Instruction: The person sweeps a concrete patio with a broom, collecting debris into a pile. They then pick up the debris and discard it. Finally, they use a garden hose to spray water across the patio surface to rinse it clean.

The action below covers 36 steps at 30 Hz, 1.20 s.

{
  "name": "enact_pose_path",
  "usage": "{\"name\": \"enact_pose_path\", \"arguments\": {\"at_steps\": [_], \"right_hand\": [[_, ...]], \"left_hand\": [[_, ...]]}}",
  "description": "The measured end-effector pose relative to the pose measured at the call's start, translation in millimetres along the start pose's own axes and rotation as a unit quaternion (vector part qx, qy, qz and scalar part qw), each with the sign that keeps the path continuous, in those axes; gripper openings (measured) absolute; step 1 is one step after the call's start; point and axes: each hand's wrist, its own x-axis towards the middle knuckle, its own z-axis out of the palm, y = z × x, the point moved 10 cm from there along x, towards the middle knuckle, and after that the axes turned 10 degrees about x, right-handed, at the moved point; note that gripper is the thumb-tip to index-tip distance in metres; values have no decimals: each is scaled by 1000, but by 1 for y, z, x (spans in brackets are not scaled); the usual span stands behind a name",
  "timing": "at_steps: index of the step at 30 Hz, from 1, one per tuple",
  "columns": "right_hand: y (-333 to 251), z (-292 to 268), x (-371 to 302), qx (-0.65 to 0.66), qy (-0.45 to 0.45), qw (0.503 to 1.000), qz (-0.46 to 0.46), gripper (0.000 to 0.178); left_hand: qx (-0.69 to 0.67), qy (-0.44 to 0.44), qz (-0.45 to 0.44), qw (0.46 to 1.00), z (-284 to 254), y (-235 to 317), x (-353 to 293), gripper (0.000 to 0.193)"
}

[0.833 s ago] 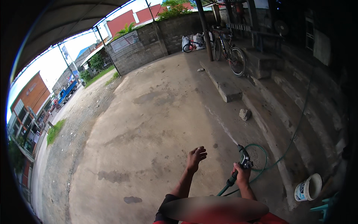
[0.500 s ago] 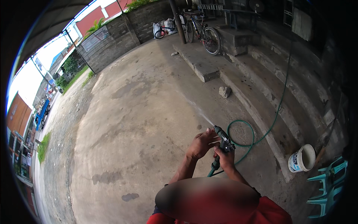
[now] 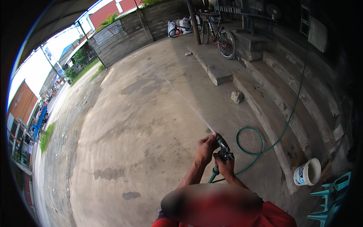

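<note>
A dark green and black hose spray gun (image 3: 224, 145) points up and to the left, and a thin jet of water (image 3: 191, 109) leaves its tip. My right hand (image 3: 225, 166) is wrapped round its handle, where the green hose (image 3: 214, 174) joins. At the front end, my left hand (image 3: 205, 149) has its fingers bent against the nozzle tip; part of that grip is hidden behind the hand. The water runs over the concrete floor (image 3: 151, 125), which has several darker wet patches.
The hose coils (image 3: 249, 128) on the right and climbs the concrete steps (image 3: 272, 90). A rock (image 3: 236, 97) lies beside the lowest step. At right stand a white bucket (image 3: 302, 176), tipped, and turquoise plastic chairs (image 3: 328, 196). A bicycle (image 3: 226, 42) leans near a post (image 3: 194, 22).
My left hand's fingers, stretched out beside the nozzle before, now close on its tip. The short spray has become a longer, thinner jet. The whole view has shifted slightly.
</note>
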Motion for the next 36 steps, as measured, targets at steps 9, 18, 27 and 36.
{"name": "enact_pose_path", "arguments": {"at_steps": [9, 18, 27, 36], "right_hand": [[2, 14, 17, -11, -29, 999, -33, 14], [-4, 12, 43, -20, -31, 999, -23, 12], [13, 51, 85, -3, -47, 998, -37, 10], [16, 114, 133, 21, -16, 999, -36, 9]], "left_hand": [[-22, -69, -57, 996, 0, 3, 15, 39], [74, 27, -102, 992, -6, 3, 40, 48], [-7, -53, -24, 998, -31, 37, 81, 41], [-111, -124, -42, 985, -78, 81, 116, 46]]}}
